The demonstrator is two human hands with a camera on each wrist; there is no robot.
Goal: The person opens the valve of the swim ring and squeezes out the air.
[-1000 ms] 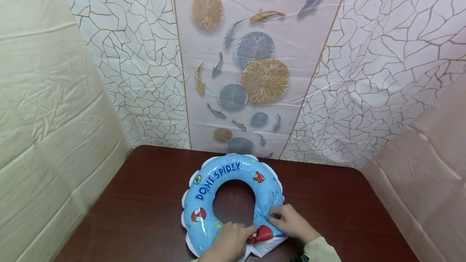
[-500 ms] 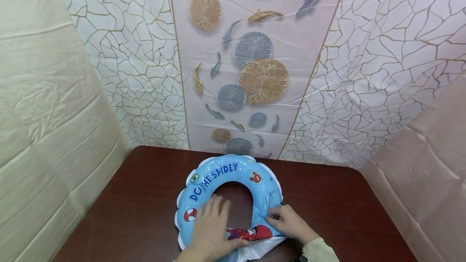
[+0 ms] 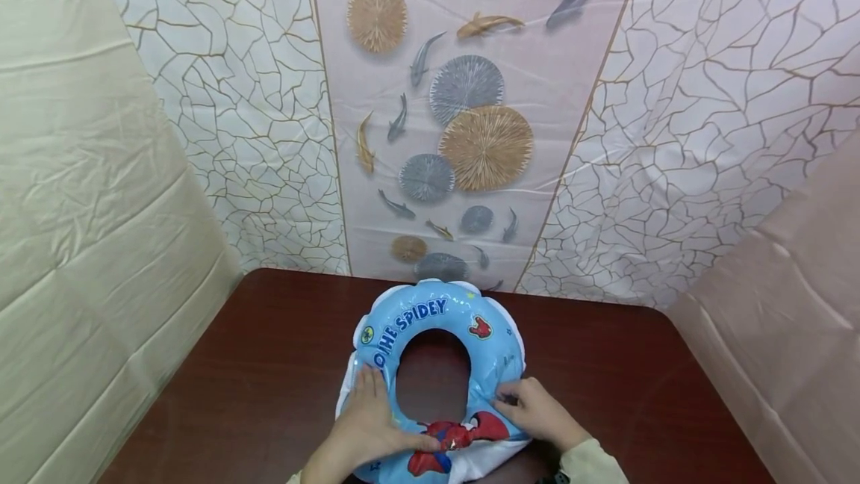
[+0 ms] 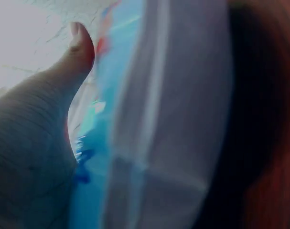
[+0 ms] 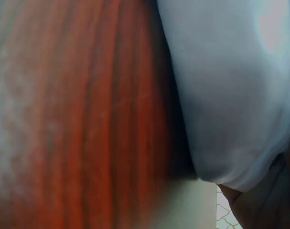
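A light blue inflatable swim ring point(image 3: 430, 314) with white scalloped edging and red cartoon prints lies on the table, its near right part slack and wrinkled. My left hand point(image 3: 366, 424) rests on the ring's left side with fingers extended and thumb spread toward the red print. In the left wrist view the thumb stands beside the ring's pale outer side point(image 4: 178, 105). At the right side my right hand point(image 3: 540, 415) pinches the ring between curled fingers and thumb; what lies right under the fingertips is hidden. The right wrist view has the white underside point(image 5: 230, 95) close up, with little of the hand showing.
The dark red-brown wooden table point(image 3: 605, 364) extends to both sides of the ring. Behind it hangs a patterned cloth point(image 3: 430, 133) with fish and round motifs. Pale cloth walls point(image 3: 107, 208) close in the left and right sides.
My left hand has let go of the ring's near edge, lifted with fingers spread, and come down flat on its left side. The near red print is now more exposed. My right hand has stayed put.
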